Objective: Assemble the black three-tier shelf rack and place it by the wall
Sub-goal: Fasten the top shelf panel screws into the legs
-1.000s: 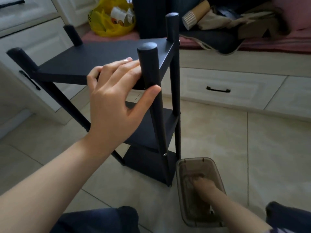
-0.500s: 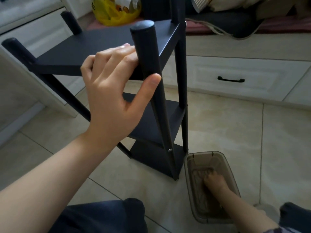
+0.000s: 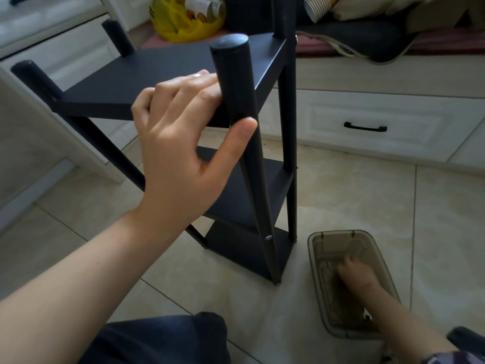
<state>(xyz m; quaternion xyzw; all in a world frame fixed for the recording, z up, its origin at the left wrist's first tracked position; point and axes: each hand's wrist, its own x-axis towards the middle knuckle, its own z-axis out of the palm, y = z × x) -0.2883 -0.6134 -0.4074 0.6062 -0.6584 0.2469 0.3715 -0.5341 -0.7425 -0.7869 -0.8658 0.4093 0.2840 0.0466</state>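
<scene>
The black three-tier shelf rack (image 3: 162, 74) stands upright on the tiled floor in front of me, its four round posts rising above the top shelf. My left hand (image 3: 178, 143) grips the near right corner of the top shelf, fingers laid over the shelf and thumb pressed against the near post (image 3: 236, 82). A silver screw head (image 3: 268, 237) shows low on that post. My right hand (image 3: 359, 277) reaches down into a translucent brown plastic box (image 3: 341, 231) on the floor to the right of the rack. Its fingertips are buried among the box's contents.
White drawer units with black handles (image 3: 365, 126) run along the back and the left (image 3: 52, 43). On the bench behind lie a yellow bag (image 3: 183, 19), a dark cushion (image 3: 367, 40) and stacked paper cups (image 3: 317, 6). My knees (image 3: 162, 340) are at the bottom edge.
My view has drawn closer to the rack and tilted down. My left hand keeps the same hold. My right hand has shifted a little inside the box.
</scene>
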